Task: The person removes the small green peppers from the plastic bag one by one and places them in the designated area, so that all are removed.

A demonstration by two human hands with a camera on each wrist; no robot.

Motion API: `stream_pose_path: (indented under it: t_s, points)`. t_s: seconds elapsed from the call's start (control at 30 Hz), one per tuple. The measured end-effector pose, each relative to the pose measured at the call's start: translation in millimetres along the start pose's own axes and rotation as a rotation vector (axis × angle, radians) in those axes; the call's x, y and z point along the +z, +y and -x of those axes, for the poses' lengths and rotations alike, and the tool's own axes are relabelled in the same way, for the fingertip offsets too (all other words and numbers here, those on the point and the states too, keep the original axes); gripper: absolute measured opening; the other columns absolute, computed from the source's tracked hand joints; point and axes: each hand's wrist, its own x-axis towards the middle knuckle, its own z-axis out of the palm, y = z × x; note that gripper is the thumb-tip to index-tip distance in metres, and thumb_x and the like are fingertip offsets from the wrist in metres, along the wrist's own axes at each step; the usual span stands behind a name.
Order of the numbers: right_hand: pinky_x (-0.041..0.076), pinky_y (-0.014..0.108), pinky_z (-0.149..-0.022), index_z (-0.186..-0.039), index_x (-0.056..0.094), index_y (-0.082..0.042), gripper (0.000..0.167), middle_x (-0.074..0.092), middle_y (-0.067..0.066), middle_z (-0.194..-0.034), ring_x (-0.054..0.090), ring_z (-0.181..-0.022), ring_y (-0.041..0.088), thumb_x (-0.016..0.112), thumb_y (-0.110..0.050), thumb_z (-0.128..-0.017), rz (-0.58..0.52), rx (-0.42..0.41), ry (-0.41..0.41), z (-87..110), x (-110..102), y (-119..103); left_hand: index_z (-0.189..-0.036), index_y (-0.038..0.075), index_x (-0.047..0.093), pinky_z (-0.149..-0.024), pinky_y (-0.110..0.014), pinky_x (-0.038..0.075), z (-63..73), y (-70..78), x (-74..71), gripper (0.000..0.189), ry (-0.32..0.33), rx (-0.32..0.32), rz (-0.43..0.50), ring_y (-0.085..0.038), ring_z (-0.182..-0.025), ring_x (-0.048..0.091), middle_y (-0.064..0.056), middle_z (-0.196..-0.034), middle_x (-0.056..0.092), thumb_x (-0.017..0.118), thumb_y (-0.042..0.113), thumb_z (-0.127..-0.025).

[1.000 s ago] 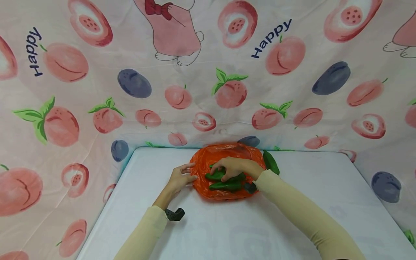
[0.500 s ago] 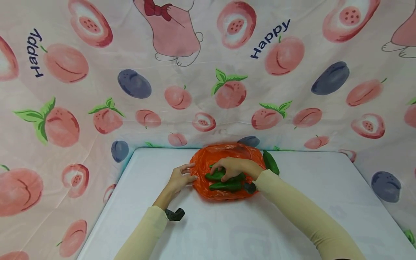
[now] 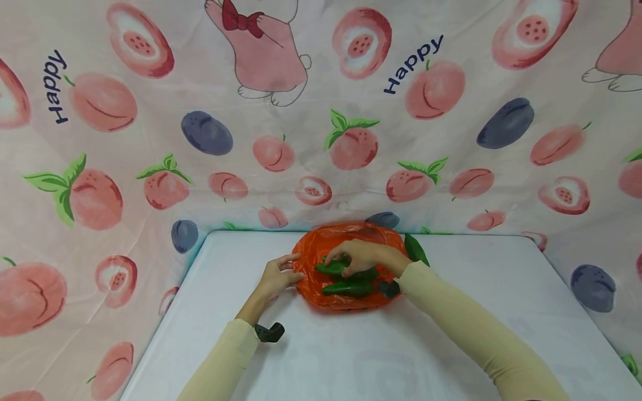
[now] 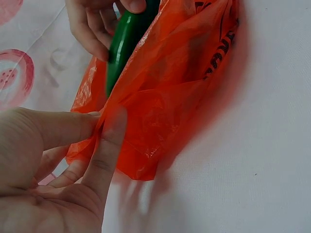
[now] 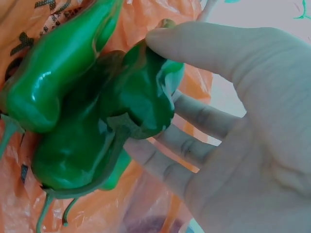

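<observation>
An orange-red plastic bag (image 3: 313, 292) lies with its mouth spread at the back of the white table. Several green peppers sit in it; one pepper (image 3: 348, 288) lies along the near side. My right hand (image 3: 358, 257) reaches into the bag and grips another green pepper (image 5: 141, 90), thumb on one side and fingers on the other. More peppers (image 5: 63, 68) with stems press close beside it in the right wrist view. On the left, my left hand (image 4: 53, 170) pinches the bag's edge between thumb and fingers.
Another long green pepper (image 3: 416, 249) lies outside the bag at its right, partly hidden by the right sleeve. The white table (image 3: 321, 356) ends at the back against a hanging cloth (image 3: 301, 167) printed with fruit.
My right hand has raised its pepper slightly, away from the one on the near side. My left hand stays at the bag's edge. The head view has tilted a little.
</observation>
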Motion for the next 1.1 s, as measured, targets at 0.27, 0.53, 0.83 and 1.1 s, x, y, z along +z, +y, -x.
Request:
stream_pose_path:
  t_s: [0.27,0.53,0.83,1.1]
  points:
    - [0.054,0.046,-0.100,-0.133,0.067,-0.024,0.045,0.062,0.004,-0.132,0.057,-0.123,0.028,0.077,-0.009,-0.093,-0.041,-0.036,0.073,7.6,-8,0,-0.140,0.001,0.061,-0.074,-0.039,0.064,1.0,-2.2,-0.8,0.055,0.011,-0.003,0.003,-0.016,-0.078,0.067,-0.020,-0.112,0.060,0.073,-0.010,-0.088]
    - [0.056,0.043,-0.093,-0.134,0.065,-0.023,0.046,0.063,0.002,-0.129,0.059,-0.116,0.026,0.078,-0.010,-0.091,-0.073,-0.089,0.183,13.7,-14,2,-0.140,0.001,0.060,-0.075,-0.040,0.064,1.4,-1.5,-1.6,0.055,0.000,0.000,0.003,-0.017,-0.079,0.068,-0.020,-0.113,0.060,0.072,-0.009,-0.088]
    - [0.052,0.051,-0.102,-0.139,0.061,-0.017,0.051,0.062,0.008,-0.135,0.057,-0.125,0.029,0.079,-0.012,-0.092,-0.212,-0.153,0.342,18.7,-19,1,-0.142,0.000,0.059,-0.076,-0.042,0.064,1.4,-0.8,-1.4,0.056,-0.015,-0.002,0.007,-0.017,-0.080,0.068,-0.022,-0.115,0.059,0.072,-0.009,-0.088]
    - [0.053,0.050,-0.102,-0.140,0.060,-0.016,0.052,0.063,0.012,-0.131,0.061,-0.119,0.033,0.079,-0.015,-0.092,-0.314,-0.174,0.441,20.9,-21,5,-0.142,-0.001,0.058,-0.075,-0.041,0.064,0.5,-2.2,-1.4,0.056,-0.014,0.001,0.003,-0.018,-0.081,0.068,-0.022,-0.115,0.059,0.071,-0.010,-0.088]
